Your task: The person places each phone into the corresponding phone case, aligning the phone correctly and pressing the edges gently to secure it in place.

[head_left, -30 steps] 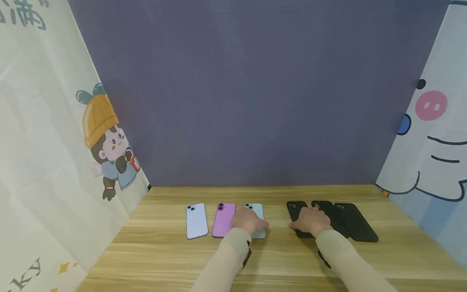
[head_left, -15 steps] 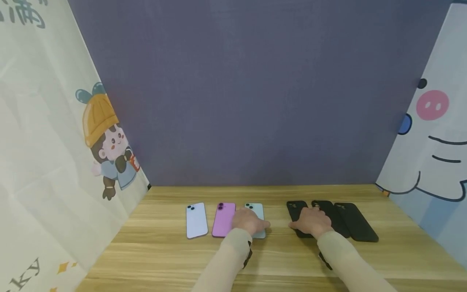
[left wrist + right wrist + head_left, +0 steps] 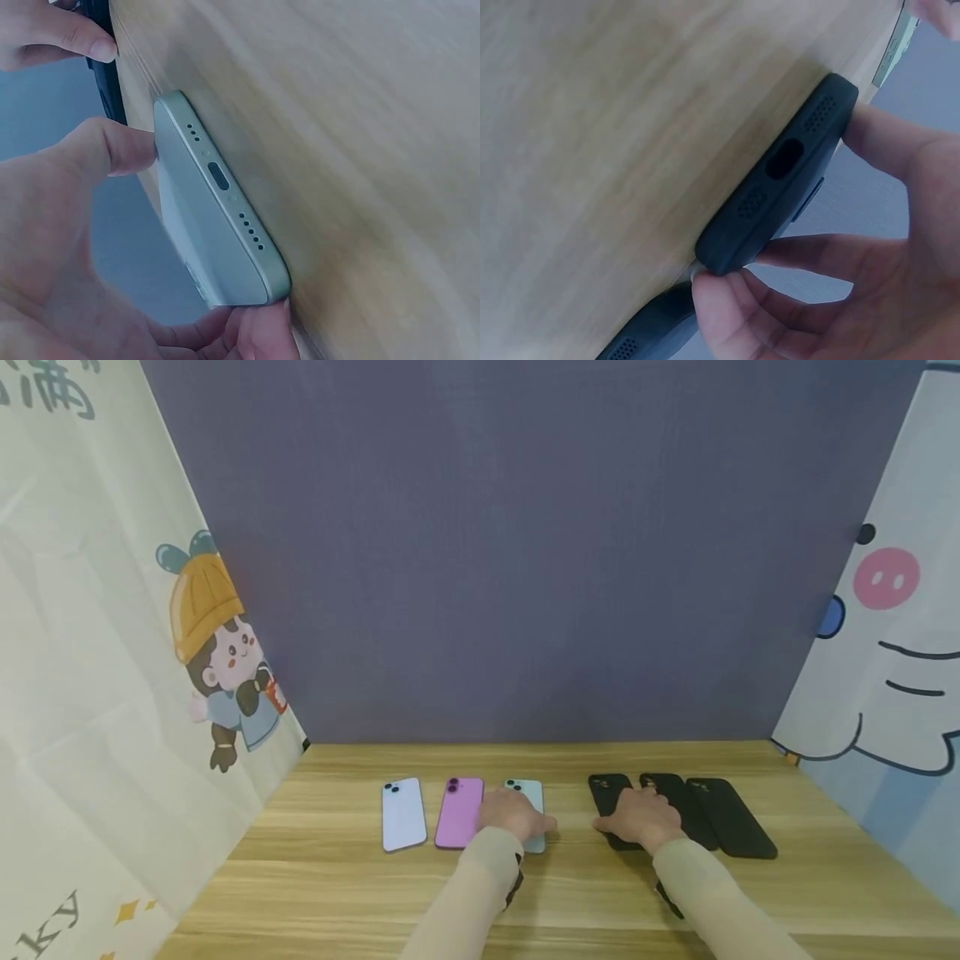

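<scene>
A pale green phone (image 3: pixel 532 791) lies back up on the wooden table, partly covered by my left hand (image 3: pixel 513 814). In the left wrist view my thumb is at one long edge of this phone (image 3: pixel 214 217) and my fingers are at the other, pinching it. Its port end faces the camera. My right hand (image 3: pixel 643 818) is over the leftmost black phone case (image 3: pixel 603 787). The right wrist view shows thumb and fingers gripping this case (image 3: pixel 780 184) by its opposite edges, with the port cutout and perforated speaker openings visible. Whether a phone sits inside cannot be told.
Left of my left hand lie a purple phone (image 3: pixel 460 810) and a pale lilac phone (image 3: pixel 403 814). Two more black phone cases, a middle one (image 3: pixel 693 814) and a right one (image 3: pixel 731 818), lie close together at the right. A dark panel (image 3: pixel 480 568) rises behind the table.
Nearly nothing differs. Both hands stay at the same phone and case, with only a slight shift of the view and of the left forearm.
</scene>
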### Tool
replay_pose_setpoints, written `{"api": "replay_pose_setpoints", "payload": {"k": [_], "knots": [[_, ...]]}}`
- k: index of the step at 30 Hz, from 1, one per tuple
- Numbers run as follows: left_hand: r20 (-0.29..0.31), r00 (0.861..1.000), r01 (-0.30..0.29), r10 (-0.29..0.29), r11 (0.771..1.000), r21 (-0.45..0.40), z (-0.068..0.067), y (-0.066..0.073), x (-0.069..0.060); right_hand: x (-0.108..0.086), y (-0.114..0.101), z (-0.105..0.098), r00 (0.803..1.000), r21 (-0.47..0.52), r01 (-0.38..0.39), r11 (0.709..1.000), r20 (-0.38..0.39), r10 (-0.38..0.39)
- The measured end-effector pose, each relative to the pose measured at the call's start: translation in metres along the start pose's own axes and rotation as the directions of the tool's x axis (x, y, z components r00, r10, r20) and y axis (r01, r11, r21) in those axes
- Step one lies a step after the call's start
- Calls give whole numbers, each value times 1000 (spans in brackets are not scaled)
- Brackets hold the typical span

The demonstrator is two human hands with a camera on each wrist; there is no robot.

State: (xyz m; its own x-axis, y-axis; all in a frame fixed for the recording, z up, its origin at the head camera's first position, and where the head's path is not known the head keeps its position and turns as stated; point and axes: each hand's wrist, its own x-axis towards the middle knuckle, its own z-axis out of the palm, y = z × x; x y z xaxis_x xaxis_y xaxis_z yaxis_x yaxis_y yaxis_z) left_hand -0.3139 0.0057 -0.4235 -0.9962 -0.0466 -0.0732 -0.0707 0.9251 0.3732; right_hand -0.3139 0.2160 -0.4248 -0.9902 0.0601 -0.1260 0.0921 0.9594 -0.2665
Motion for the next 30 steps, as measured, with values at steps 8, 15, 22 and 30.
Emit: {"api": "replay_pose_setpoints", "payload": {"k": [8, 15, 22, 30], "knots": [[-26, 999, 19, -20, 998, -57, 5, -2, 1, 0, 0, 1, 1000, 5, -5, 1000, 7, 5], [-46, 997, 59, -62, 996, -62, 9, 3, 3, 0, 1, -1, 1000, 10, -6, 1000, 3, 5], [-13, 1000, -2, 0, 995, -97, 7, -3, 5, -2, 3, 1, 1000, 11, 2, 1000, -14, -2], [49, 998, -24, 33, 984, -174, 1, -14, 9, -4, 1, 2, 999, 18, 21, 1000, -40, -20]]}}
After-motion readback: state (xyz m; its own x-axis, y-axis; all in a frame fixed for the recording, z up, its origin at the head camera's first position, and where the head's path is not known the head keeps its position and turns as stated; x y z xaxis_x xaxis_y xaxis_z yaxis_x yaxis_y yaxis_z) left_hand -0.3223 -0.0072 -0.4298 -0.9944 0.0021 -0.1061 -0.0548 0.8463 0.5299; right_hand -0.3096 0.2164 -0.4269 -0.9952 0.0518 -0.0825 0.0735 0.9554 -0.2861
